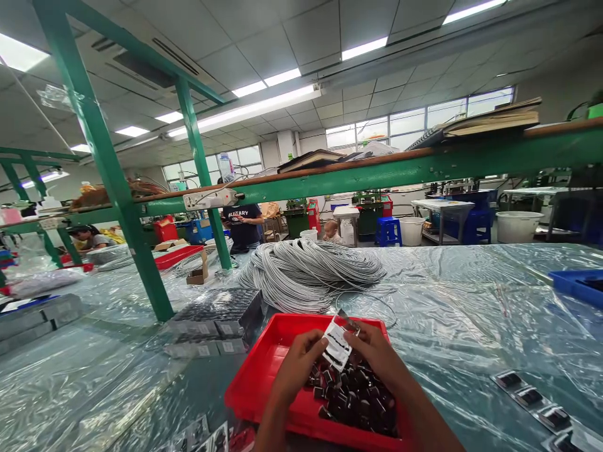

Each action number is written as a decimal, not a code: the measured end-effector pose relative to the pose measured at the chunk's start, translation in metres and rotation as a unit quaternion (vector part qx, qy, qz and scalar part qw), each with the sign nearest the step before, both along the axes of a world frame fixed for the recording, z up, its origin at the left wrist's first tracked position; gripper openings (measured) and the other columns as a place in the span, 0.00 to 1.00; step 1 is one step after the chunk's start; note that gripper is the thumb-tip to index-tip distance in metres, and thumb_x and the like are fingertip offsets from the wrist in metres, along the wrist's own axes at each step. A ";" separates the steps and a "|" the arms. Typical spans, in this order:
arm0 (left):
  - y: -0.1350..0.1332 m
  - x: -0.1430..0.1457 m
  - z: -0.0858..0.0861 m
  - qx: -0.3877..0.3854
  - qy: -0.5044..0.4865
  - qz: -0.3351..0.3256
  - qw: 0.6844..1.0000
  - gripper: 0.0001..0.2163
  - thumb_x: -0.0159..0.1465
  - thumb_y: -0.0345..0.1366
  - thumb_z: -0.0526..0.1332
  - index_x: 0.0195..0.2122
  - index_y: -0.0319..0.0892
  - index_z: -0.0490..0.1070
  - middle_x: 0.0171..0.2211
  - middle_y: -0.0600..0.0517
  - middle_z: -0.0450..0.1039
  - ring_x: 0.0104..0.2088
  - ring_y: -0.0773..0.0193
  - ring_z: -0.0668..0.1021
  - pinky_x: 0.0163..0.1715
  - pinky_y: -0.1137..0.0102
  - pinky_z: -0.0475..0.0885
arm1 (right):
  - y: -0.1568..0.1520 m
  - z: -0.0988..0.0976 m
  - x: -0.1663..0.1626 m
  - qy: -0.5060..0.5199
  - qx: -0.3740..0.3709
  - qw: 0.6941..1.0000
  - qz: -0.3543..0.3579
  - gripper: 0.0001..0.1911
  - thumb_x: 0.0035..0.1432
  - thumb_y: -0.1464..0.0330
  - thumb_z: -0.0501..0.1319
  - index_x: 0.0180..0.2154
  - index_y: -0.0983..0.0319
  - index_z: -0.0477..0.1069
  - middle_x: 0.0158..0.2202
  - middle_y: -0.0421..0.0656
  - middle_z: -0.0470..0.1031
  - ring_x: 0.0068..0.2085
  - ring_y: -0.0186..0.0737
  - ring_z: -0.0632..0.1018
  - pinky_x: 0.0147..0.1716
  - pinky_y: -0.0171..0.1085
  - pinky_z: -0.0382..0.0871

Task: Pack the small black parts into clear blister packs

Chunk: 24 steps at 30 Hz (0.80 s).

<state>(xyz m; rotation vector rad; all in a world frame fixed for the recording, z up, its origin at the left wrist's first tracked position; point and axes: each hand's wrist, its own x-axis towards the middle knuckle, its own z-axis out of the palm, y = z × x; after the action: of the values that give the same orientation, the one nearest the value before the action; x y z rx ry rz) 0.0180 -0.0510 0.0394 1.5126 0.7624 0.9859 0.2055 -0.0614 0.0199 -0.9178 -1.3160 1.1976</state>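
Both my hands are over a red tray filled with several small black parts. My left hand and my right hand pinch a small white label packet between their fingertips, held just above the parts. Fingers of both hands are closed on its edges. A big coil of grey cable lies on the plastic-covered table just behind the tray.
Stacked grey trays of black parts stand left of the red tray, by a green frame post. A blue bin sits at the right edge. Small packets lie at front right. A person in a dark shirt stands behind the table.
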 end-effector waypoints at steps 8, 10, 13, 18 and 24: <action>0.008 -0.001 -0.005 0.010 0.012 0.058 0.998 0.15 0.60 0.49 0.63 0.31 0.40 0.72 0.25 0.56 0.69 0.26 0.69 0.70 0.26 0.75 0.63 | -0.005 0.008 -0.004 -0.027 0.027 0.999 -0.032 0.20 0.54 0.53 0.65 0.42 0.61 0.73 0.21 0.34 0.69 0.21 0.34 0.70 0.21 0.34 0.64; 0.005 -0.003 -0.001 0.016 0.000 0.041 0.999 0.15 0.60 0.49 0.63 0.33 0.40 0.73 0.26 0.56 0.70 0.27 0.68 0.71 0.28 0.74 0.64 | -0.006 0.010 -0.006 -0.028 0.023 0.999 -0.030 0.22 0.53 0.52 0.65 0.42 0.60 0.73 0.21 0.35 0.69 0.21 0.35 0.70 0.21 0.34 0.65; -0.002 0.002 0.002 -0.009 -0.057 0.021 0.998 0.16 0.59 0.49 0.64 0.34 0.40 0.75 0.26 0.54 0.72 0.26 0.67 0.71 0.28 0.73 0.65 | -0.008 0.009 -0.010 0.022 0.000 1.000 0.001 0.23 0.52 0.50 0.66 0.43 0.59 0.74 0.24 0.37 0.71 0.22 0.35 0.70 0.22 0.34 0.65; -0.003 0.017 -0.002 -0.054 -0.139 0.025 0.989 0.15 0.57 0.50 0.65 0.32 0.41 0.74 0.24 0.55 0.70 0.25 0.67 0.70 0.27 0.73 0.64 | -0.006 0.001 -0.016 0.089 -0.055 0.993 0.062 0.25 0.52 0.47 0.63 0.41 0.61 0.74 0.28 0.41 0.72 0.27 0.38 0.72 0.26 0.36 0.66; 0.004 0.016 -0.002 0.032 -0.035 0.126 0.991 0.14 0.59 0.49 0.63 0.27 0.42 0.70 0.24 0.57 0.67 0.26 0.67 0.68 0.28 0.74 0.62 | -0.007 0.012 -0.017 -0.158 0.132 0.952 -0.225 0.20 0.54 0.55 0.64 0.45 0.58 0.72 0.38 0.44 0.74 0.35 0.43 0.74 0.35 0.39 0.69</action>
<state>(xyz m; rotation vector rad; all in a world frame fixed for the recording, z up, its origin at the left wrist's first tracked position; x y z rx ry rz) 0.0340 -0.0472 0.0372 1.4520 0.8941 1.2561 0.1880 -0.0685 0.0322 -1.1649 -1.3772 0.5219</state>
